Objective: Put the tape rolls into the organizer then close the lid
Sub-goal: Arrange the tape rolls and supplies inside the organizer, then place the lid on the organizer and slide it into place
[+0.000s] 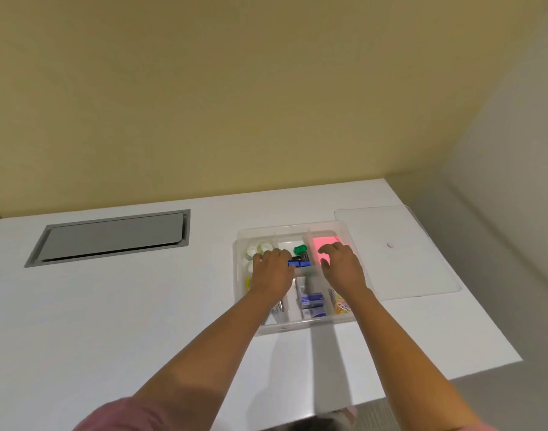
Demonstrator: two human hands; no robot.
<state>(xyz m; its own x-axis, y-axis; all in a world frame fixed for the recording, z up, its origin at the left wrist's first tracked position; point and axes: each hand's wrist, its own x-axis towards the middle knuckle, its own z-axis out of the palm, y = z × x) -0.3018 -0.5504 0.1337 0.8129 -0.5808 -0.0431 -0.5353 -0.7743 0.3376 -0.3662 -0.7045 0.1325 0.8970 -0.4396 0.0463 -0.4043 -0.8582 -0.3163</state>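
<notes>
On the white worktop point(142, 306) stands a clear plastic compartment organizer point(268, 228), with small white tape rolls point(256, 248) lying in its far-left compartment and its clear flat lid point(415, 244) off, lying just beside it on the right. The left hand point(274, 269) reaches over the left compartments, fingers curled down by the rolls; whether its grip holds one I cannot tell. The right hand point(342, 264) hovers over the pink pad point(324, 242), fingers loosely spread, grip empty.

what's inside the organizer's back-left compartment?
Several tape rolls, pale with light cores, sit in the organizer there. The left hand covers the compartment's near part, so the count is unclear.
</notes>
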